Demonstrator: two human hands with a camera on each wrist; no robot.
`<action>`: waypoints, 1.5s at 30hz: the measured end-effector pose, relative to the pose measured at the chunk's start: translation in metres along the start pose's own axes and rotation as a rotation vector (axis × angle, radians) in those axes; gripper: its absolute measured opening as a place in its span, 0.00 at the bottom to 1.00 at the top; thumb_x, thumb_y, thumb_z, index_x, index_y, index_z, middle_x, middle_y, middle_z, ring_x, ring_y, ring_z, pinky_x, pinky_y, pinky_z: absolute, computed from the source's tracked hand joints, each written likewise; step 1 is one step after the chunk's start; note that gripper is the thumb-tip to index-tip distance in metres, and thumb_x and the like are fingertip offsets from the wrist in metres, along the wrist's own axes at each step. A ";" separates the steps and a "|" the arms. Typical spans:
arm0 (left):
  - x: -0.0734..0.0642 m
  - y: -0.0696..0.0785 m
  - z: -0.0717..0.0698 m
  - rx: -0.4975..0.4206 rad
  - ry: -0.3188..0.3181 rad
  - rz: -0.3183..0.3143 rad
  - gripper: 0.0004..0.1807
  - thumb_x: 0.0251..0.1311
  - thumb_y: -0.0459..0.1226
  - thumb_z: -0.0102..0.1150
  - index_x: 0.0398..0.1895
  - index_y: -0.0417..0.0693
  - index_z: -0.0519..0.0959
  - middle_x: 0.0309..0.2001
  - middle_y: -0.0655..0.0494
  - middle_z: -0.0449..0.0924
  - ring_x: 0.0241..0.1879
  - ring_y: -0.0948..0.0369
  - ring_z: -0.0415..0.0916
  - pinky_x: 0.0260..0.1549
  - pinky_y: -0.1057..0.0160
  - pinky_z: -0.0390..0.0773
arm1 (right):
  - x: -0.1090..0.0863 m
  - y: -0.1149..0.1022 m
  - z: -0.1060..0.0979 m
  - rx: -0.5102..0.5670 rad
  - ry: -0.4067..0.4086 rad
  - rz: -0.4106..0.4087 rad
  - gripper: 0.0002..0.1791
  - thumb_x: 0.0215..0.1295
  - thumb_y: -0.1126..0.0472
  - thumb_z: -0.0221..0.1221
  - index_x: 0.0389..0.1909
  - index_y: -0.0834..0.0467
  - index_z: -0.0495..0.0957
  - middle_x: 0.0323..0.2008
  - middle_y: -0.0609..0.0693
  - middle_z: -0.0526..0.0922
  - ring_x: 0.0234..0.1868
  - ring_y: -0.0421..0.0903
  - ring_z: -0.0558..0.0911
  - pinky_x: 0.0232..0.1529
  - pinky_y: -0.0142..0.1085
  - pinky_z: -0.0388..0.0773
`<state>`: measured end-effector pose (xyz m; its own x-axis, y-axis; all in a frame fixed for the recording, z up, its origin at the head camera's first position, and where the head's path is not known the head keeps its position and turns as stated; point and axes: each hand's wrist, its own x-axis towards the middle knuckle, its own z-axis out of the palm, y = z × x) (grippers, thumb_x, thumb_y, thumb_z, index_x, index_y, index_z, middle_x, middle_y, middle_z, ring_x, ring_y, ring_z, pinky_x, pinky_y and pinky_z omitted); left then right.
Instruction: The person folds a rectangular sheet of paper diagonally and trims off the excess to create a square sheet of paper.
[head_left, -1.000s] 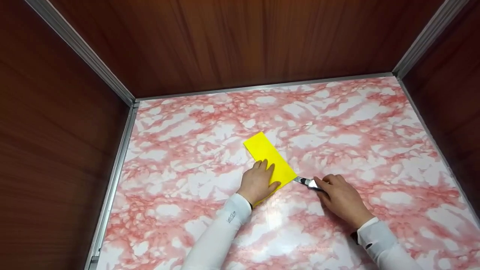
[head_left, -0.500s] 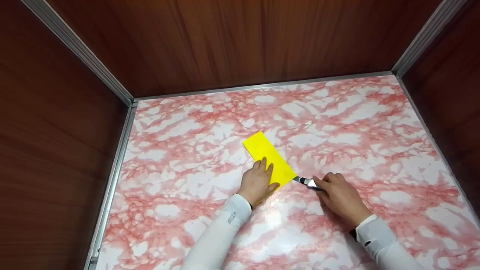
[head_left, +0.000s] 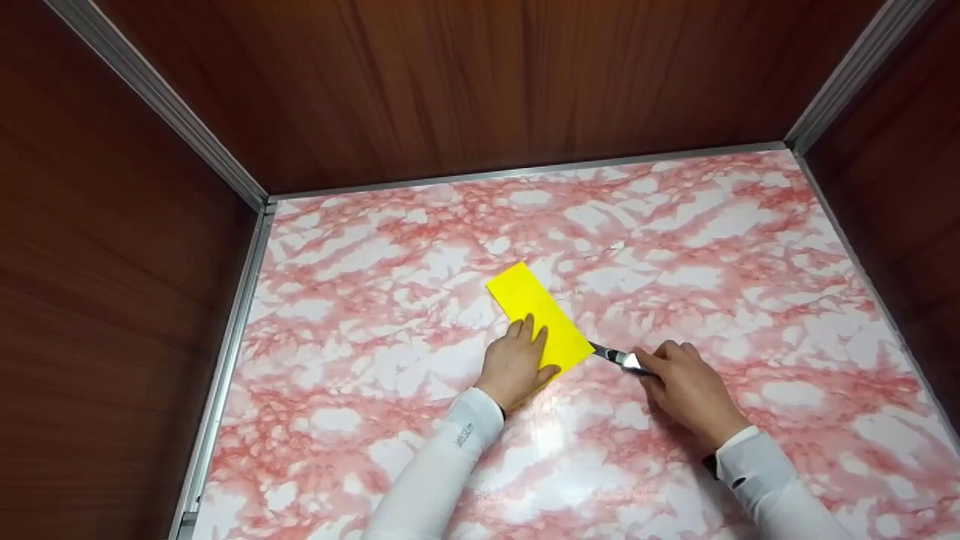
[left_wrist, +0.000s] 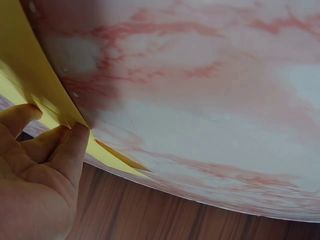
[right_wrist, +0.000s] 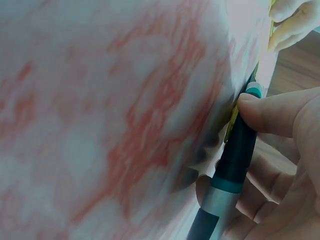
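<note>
A folded-looking yellow sheet of paper (head_left: pixel 559 330) lies slantwise on the marbled table. My left hand (head_left: pixel 514 367) presses on its lower left part with fingers spread. In the left wrist view, the left hand's fingertips (left_wrist: pixel 80 132) touch the yellow paper (left_wrist: pixel 45 70) along its strip. My right hand (head_left: pixel 690 390) grips a craft knife (head_left: pixel 634 364) with a black and silver handle. The knife's blade (head_left: pixel 602 350) meets the paper at its right corner. Seen from the right wrist, thumb and fingers wrap the knife's handle (right_wrist: pixel 240 145); the blade end is partly hidden.
The red-and-white marbled tabletop (head_left: pixel 360 300) spreads around both hands. Dark wood panels (head_left: pixel 480 82) stand at the back and on both sides, with metal framing (head_left: pixel 225 165) at the edges.
My right hand has shifted slightly right, and the knife's blade has moved a little up at the paper's right corner. The left hand and the paper stay nearly still.
</note>
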<state>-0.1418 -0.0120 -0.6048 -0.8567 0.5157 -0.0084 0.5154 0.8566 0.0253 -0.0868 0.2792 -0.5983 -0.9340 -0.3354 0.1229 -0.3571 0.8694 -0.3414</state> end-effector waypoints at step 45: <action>0.000 -0.009 -0.004 -0.049 -0.068 0.068 0.34 0.66 0.59 0.50 0.70 0.52 0.68 0.70 0.47 0.62 0.68 0.52 0.60 0.55 0.57 0.73 | 0.017 -0.008 0.011 0.031 0.018 -0.101 0.26 0.61 0.58 0.66 0.62 0.53 0.77 0.36 0.45 0.74 0.35 0.45 0.69 0.34 0.39 0.67</action>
<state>-0.1464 -0.0195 -0.6015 -0.8158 0.5737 -0.0731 0.5689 0.8188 0.0770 -0.0998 0.2629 -0.6036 -0.8933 -0.4138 0.1752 -0.4494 0.8196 -0.3555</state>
